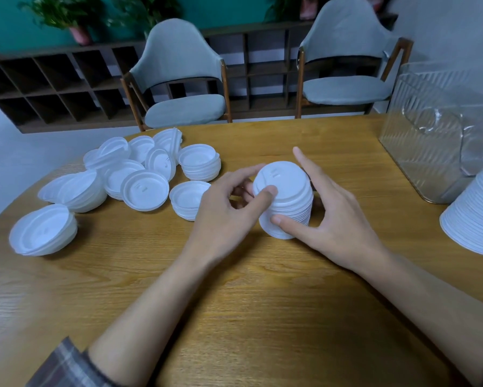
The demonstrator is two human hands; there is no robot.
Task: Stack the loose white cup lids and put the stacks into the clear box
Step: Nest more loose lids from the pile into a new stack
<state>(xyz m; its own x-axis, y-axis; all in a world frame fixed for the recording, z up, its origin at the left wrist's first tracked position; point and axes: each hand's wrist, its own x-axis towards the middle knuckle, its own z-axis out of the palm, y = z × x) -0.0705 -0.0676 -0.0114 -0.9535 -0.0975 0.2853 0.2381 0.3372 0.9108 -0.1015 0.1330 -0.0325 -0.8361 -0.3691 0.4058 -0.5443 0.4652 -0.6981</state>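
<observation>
Judged roughly midway: left hand (229, 210) and right hand (336, 219) both curl round a short stack of white plastic cup lids (286, 203) on the wooden table (234, 297), with loose white lids (117, 174) heaped leftward and a taller white stack (474, 216) standing outside the ribbed clear plastic box (419, 152).

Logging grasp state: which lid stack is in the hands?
The middle stack, held between left hand and right hand; the piles to its left lie untouched.

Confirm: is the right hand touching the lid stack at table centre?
Touching. Head view: the right hand has its thumb pressed against the lower side of the lid stack, with no gap visible.
</observation>
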